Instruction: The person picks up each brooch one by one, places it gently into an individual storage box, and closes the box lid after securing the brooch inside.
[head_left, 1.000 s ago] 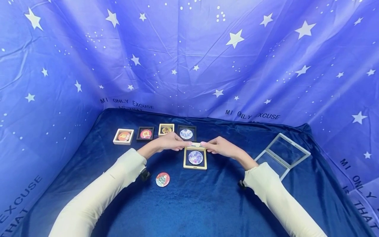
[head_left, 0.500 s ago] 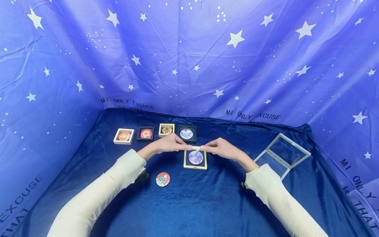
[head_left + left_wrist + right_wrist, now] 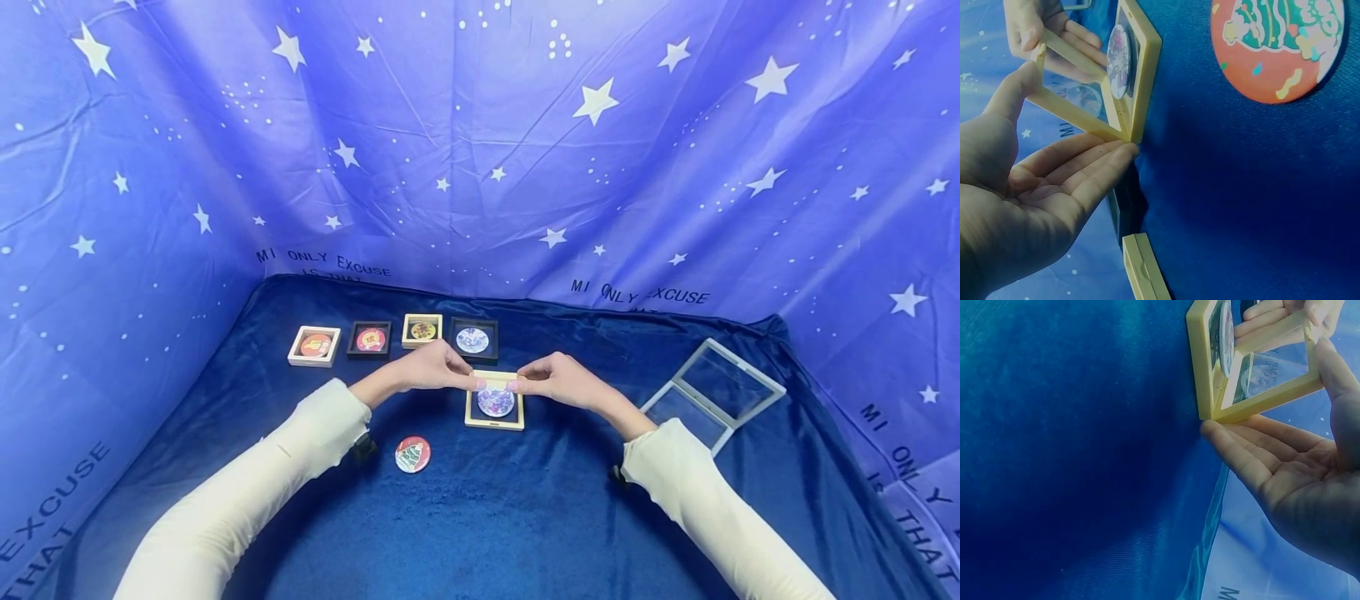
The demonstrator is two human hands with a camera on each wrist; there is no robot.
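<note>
A cream-coloured hinged display frame [image 3: 493, 426] lies on the dark blue velvet, its lid tilted up over the base. Inside the base sits a round purple-and-white badge [image 3: 496, 403]. My left hand [image 3: 429, 367] holds the lid's left side, thumb at the free edge and fingers by the hinge, as the left wrist view shows on the lid [image 3: 1075, 114]. At the opposite side my right hand [image 3: 557, 380] grips the lid [image 3: 1272, 399] likewise, thumb on its free corner and fingertips at the hinge. A red round badge with a green tree [image 3: 412, 454] lies apart, nearer the front left.
Behind my left hand stand a white framed badge [image 3: 300, 360], a black frame with a red badge [image 3: 356, 350], a cream frame [image 3: 409, 340] and a black frame with a blue-white badge [image 3: 491, 352]. A larger grey frame [image 3: 738, 358] stands half-open at right.
Both hands have swung the frame's lid down toward the base, so its free edge now overlaps the badge's upper part. The other frames and the red badge have stayed put.
</note>
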